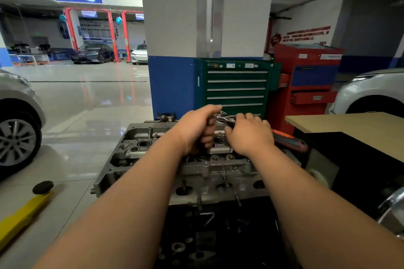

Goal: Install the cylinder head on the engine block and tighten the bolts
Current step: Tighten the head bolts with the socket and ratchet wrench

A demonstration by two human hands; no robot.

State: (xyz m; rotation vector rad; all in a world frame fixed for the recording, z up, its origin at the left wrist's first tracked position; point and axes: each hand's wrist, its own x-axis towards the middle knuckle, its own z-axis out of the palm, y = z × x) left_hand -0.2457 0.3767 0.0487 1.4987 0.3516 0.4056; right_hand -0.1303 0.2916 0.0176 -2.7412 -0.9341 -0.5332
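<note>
The grey aluminium cylinder head [140, 148] lies flat on the dark engine block [218, 236] right in front of me. Both my hands are over its far middle part. My left hand [196, 129] is closed around an upright tool shaft that stands in the head. My right hand [249, 135] grips the chrome ratchet wrench [225, 119] at the top of that shaft. The wrench's red and black handle [290, 141] sticks out to the right behind my right hand. The bolt under the tool is hidden by my hands.
A green drawer cabinet [236, 87] and a red tool cart [306, 81] stand behind the engine against a white and blue pillar. A tan-topped table [354, 129] is at the right. A yellow lift arm [24, 214] lies on the floor at the left, near a silver car's wheel [15, 142].
</note>
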